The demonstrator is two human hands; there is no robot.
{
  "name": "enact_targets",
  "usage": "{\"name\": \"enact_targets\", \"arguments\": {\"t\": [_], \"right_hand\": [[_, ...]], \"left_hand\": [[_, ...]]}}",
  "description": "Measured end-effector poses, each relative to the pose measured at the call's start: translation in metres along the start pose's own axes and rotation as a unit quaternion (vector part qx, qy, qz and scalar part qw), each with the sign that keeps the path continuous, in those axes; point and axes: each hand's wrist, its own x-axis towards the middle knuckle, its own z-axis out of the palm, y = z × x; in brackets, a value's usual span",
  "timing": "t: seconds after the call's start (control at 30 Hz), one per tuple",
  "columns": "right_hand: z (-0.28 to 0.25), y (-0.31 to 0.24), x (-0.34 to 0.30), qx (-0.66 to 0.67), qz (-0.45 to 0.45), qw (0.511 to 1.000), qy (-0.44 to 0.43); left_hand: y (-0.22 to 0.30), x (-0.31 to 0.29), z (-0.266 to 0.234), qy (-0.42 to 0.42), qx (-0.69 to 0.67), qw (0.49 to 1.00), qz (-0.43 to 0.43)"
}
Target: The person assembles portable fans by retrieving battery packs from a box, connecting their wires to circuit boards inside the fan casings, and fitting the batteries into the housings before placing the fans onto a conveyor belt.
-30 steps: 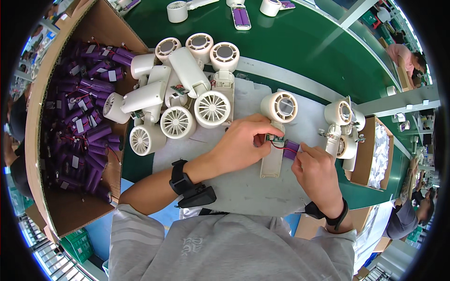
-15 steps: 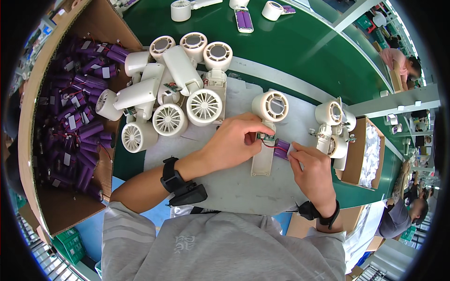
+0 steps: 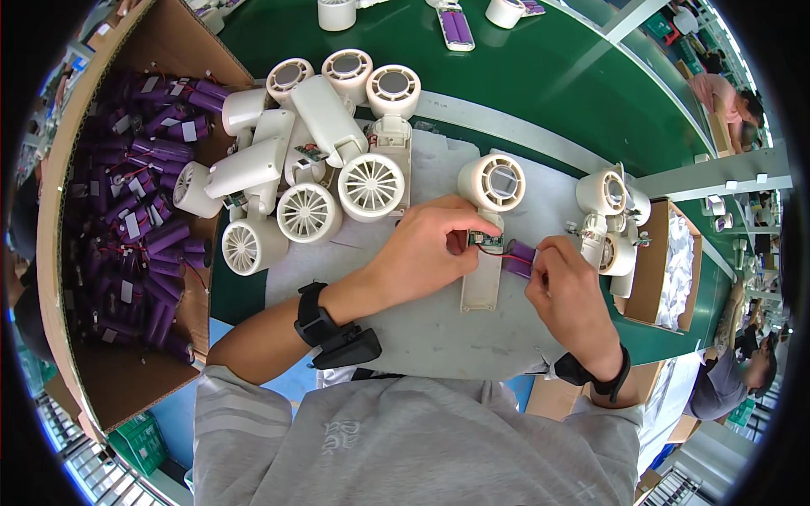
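Note:
A white handheld fan (image 3: 491,183) lies in front of me with its handle toward me and opened, baring a small green circuit board (image 3: 487,239). The thumb and index finger of my left hand (image 3: 426,249) close around that board at the top of the handle; its other fingers are curled. My right hand (image 3: 570,291) pinches the end of a purple battery pack (image 3: 518,260) just right of the handle, and the fingers hide that end. Thin red and black wires run between board and pack. The lower handle shell (image 3: 480,291) has nothing lying in it.
A large cardboard box (image 3: 139,384) of purple battery packs stands at left. Several white fans (image 3: 371,187) are piled beside it. More fans (image 3: 602,192) lie at right, next to a small box of white pieces (image 3: 677,270). Fan parts (image 3: 456,29) sit on the green table's far side.
The view has shifted slightly. My right fingers have curled further over the battery pack's end, and a white patch seen there before is now hidden. My left hand keeps its grip at the board.

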Motion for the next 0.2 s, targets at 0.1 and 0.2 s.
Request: {"name": "enact_targets", "arguments": {"t": [0.1, 0.2], "right_hand": [[0.0, 0.005, 0.001, 0.099, 0.054, 0.993, -0.019], [-0.004, 0.012, 0.007, 0.14, 0.102, 0.983, -0.06]], "left_hand": [[-0.007, -0.002, 0.0, 0.021, -0.007, 1.0, 0.016], [-0.009, 0.0, -0.002, 0.022, 0.005, 1.0, 0.021]]}}
